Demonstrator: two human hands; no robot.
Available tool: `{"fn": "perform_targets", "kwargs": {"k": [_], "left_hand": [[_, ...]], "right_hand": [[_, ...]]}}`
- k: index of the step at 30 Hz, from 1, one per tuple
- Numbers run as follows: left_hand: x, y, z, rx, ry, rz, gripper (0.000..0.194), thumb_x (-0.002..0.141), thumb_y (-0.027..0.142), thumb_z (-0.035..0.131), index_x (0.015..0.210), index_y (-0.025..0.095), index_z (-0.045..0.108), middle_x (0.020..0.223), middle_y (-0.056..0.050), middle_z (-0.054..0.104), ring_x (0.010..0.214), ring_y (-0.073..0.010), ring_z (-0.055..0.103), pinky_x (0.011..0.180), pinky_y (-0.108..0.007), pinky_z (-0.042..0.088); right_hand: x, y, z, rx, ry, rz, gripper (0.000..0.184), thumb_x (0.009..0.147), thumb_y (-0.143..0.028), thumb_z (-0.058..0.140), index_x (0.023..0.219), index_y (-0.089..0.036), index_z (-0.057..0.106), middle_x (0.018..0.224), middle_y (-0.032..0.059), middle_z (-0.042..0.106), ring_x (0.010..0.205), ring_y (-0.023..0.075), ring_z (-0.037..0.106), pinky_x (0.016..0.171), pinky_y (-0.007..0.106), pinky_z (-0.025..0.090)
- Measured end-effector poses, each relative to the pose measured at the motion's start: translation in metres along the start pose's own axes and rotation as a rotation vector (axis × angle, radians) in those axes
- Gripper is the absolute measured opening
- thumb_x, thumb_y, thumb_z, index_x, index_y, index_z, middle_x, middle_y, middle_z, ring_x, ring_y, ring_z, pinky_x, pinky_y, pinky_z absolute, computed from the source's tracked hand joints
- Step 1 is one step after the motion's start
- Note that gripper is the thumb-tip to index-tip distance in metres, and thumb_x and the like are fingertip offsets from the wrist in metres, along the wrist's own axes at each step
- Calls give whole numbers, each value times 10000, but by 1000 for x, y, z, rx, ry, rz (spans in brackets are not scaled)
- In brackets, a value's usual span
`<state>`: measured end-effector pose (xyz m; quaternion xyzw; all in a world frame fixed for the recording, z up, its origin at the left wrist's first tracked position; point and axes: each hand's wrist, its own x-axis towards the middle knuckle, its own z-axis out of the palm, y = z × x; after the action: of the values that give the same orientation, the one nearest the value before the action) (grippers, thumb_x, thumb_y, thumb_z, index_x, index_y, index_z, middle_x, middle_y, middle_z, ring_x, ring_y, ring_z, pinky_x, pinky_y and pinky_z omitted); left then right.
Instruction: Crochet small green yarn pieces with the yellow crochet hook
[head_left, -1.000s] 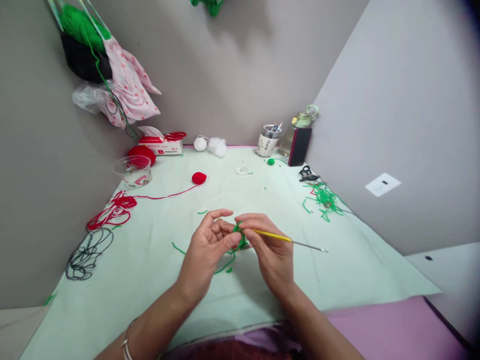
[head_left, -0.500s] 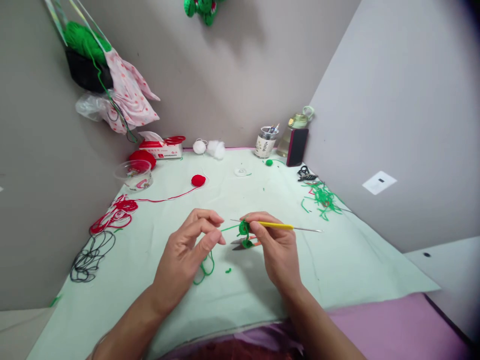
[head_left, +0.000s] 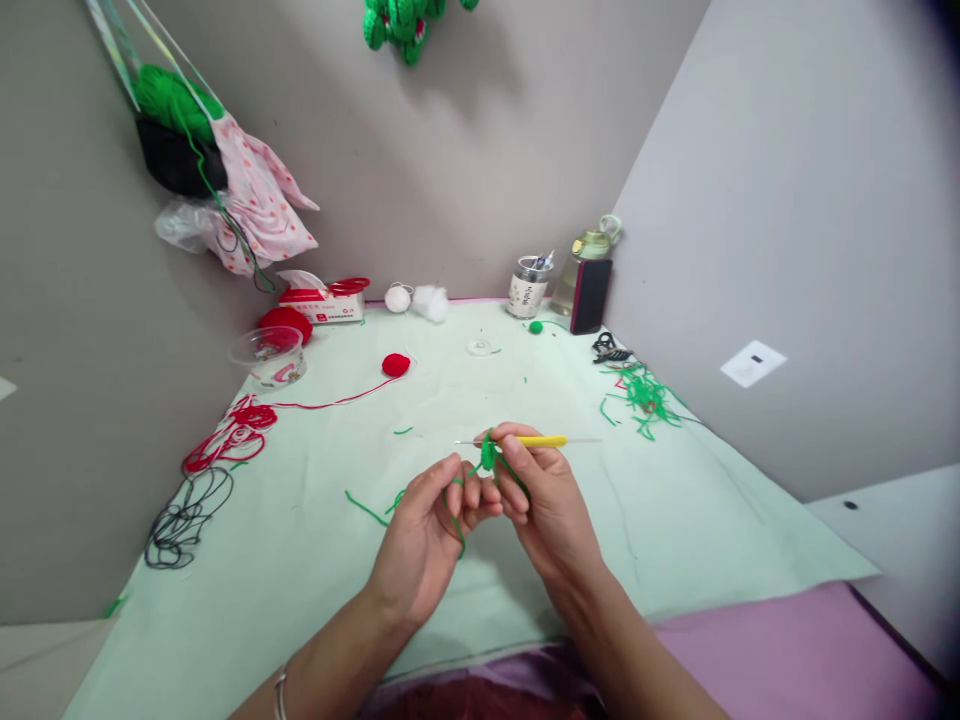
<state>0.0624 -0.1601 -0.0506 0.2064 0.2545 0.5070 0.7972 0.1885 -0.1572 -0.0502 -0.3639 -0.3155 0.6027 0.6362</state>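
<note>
My right hand (head_left: 555, 505) is closed on a crochet hook with a yellow handle (head_left: 544, 441), its thin metal tip pointing left. A small green crocheted piece (head_left: 487, 455) hangs at the hook, close to my right fingertips. My left hand (head_left: 427, 535) is turned palm up just to the left, with fingers curled and a strand of green yarn (head_left: 459, 535) running over them and hanging below. More green yarn (head_left: 367, 508) lies on the cloth beyond my left hand. How the yarn is looped at the hook is too small to tell.
A red yarn ball (head_left: 396, 365), tangled red yarn (head_left: 240, 432) and dark cord (head_left: 180, 520) lie leftward. Green scraps (head_left: 646, 400) and a black claw clip (head_left: 611, 348) lie rightward. A plastic tub (head_left: 277, 372), tissue box (head_left: 330, 308), pen jar (head_left: 527, 292) and phone (head_left: 592, 297) stand farther back.
My left hand has moved right and turned palm up, close to my right hand. The hook and green piece stay in my right hand. An orange-handled item under the hands is now hidden.
</note>
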Motion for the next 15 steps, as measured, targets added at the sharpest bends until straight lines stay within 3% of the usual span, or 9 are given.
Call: {"fn": "perform_targets", "kwargs": {"k": [4, 7, 10, 15], "left_hand": [[0, 4, -3, 107, -32, 22, 236, 864, 356, 789, 792, 174, 657, 750, 10, 619, 672, -113, 594, 653, -231, 506], [-1, 9, -5, 296, -80, 30, 202, 885, 353, 778, 946, 196, 666, 700, 22, 634, 623, -106, 567, 623, -220, 457], [0, 10, -7, 416, -64, 54, 211, 916, 359, 748, 846, 193, 638, 570, 49, 566, 544, -85, 504, 578, -199, 404], [2, 10, -10, 296, 35, 71, 223, 920, 326, 729, 798, 186, 606, 731, 52, 567, 503, -45, 470, 490, -184, 351]], "right_hand": [[-4, -1, -1, -33, 26, -25, 282, 803, -441, 827, 890, -188, 739, 405, -109, 432, 366, 44, 302, 394, 183, 262], [-6, 1, -2, -82, 46, -57, 273, 825, -438, 808, 902, -183, 743, 405, -97, 467, 370, 54, 346, 409, 193, 292], [-7, 3, -3, -96, 57, -70, 250, 847, -421, 795, 910, -184, 748, 411, -91, 486, 373, 50, 365, 419, 190, 291], [-6, 7, -2, -117, 84, -99, 221, 849, -398, 791, 905, -186, 764, 458, -66, 549, 389, 54, 407, 428, 194, 316]]}}
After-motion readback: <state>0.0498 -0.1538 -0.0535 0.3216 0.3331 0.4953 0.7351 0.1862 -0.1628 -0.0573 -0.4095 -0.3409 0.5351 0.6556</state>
